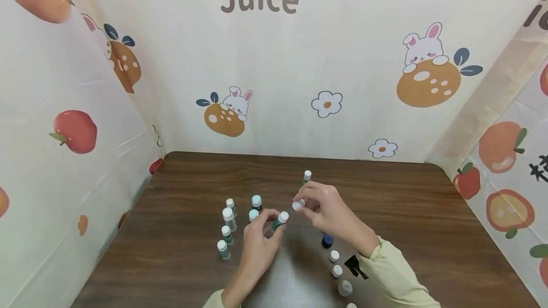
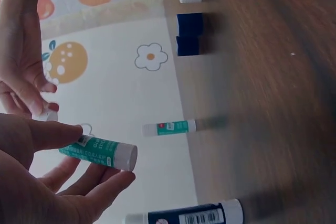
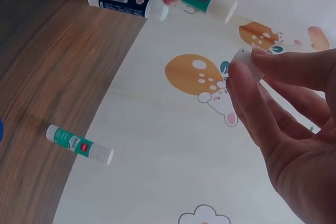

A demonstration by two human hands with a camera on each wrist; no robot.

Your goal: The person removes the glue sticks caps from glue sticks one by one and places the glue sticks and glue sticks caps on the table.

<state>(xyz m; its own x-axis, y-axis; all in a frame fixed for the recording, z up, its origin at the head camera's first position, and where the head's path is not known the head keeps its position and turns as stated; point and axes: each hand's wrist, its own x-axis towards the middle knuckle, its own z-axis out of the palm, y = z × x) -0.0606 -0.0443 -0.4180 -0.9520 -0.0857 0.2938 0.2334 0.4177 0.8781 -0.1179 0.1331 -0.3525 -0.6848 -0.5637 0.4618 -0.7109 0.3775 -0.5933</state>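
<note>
My left hand [image 1: 261, 244] grips a green-labelled glue stick [image 1: 279, 222] between thumb and fingers, above the table with its white end tilted up. Close by on the right, my right hand [image 1: 325, 208] pinches a small white cap [image 3: 247, 62] between thumb and fingertips, apart from the glue stick. Behind the right hand a thin green glue stick [image 1: 307, 176] stands upright, partly covered in the head view. Just beyond my left hand are two navy glue sticks, one of them [image 1: 257, 202] showing its pale top.
Several green glue sticks [image 1: 226, 233] stand in a row at the left. Below the right forearm lie a navy cap [image 1: 327, 241], white caps [image 1: 337, 271], a greyish round cap [image 1: 345, 288] and a black piece [image 1: 355, 267]. Printed curtains [image 1: 278, 61] border the wooden table [image 1: 171, 232].
</note>
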